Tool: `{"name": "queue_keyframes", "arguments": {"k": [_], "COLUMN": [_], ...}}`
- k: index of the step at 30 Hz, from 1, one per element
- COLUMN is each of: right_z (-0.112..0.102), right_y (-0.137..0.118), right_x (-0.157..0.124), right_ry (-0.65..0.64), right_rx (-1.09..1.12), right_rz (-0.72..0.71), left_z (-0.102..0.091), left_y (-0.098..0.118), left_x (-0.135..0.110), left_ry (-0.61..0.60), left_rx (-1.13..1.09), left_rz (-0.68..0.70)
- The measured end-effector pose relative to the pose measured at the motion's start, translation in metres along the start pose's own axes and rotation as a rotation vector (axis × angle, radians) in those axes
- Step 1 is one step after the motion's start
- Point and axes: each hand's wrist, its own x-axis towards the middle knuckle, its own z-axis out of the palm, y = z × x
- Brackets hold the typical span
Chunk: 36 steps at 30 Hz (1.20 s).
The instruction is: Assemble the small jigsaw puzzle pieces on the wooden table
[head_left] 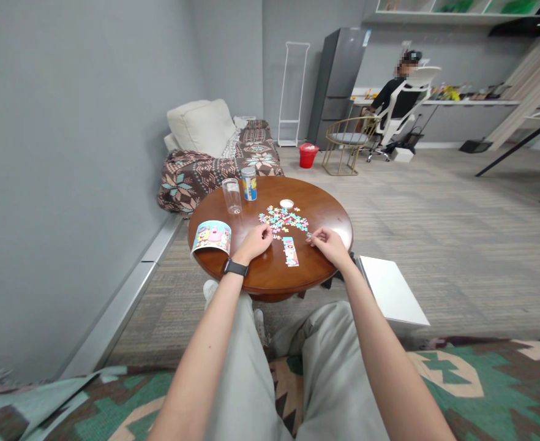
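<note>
Loose jigsaw puzzle pieces (285, 218) in pink, blue and yellow lie in a heap on the round wooden table (270, 278). Nearer to me is a joined strip of puzzle (291, 252) with a cartoon picture. My right hand (329, 245), just right of that strip, pinches a small puzzle piece (309, 235) between thumb and fingertips. On the other side, my left hand (254, 243) rests at the heap's left edge with its fingers curled closed; what they hold, if anything, is hidden. A curved cartoon picture sheet (212, 236) stands at the table's left.
A clear empty jar (232, 197) and a cartoon-printed can (249, 185) stand at the back left of the table. Behind the heap lies a round lid (286, 204). A white box (392, 289) is right of the table. Further off, a person (389, 92) sits at a counter.
</note>
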Motion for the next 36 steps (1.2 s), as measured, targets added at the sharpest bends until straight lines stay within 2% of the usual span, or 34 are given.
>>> {"name": "queue_keyframes", "arguments": {"k": [9, 17, 28, 32, 36], "right_z": [-0.0012, -0.0034, 0.0011, 0.0017, -0.0008], "right_y": [-0.0024, -0.0006, 0.0007, 0.0016, 0.0005], "right_x": [-0.0008, -0.0012, 0.0009, 0.0010, 0.0009], "right_ry": [0.030, 0.029, 0.003, 0.009, 0.019], "right_rx": [-0.104, -0.163, 0.051, 0.040, -0.061], "right_rz": [-0.070, -0.070, -0.007, -0.014, -0.065], "left_z": [-0.0003, -0.0004, 0.0022, 0.0018, 0.0015], "left_y": [-0.0004, 0.0010, -0.0033, -0.0029, -0.0018], "left_x": [-0.0008, -0.0015, 0.0011, 0.0017, 0.0010], "left_ry": [-0.021, -0.026, 0.000, 0.001, -0.014], "left_rx": [-0.010, -0.034, -0.042, -0.034, -0.047], "left_rz": [-0.029, -0.009, -0.053, -0.059, -0.055]}}
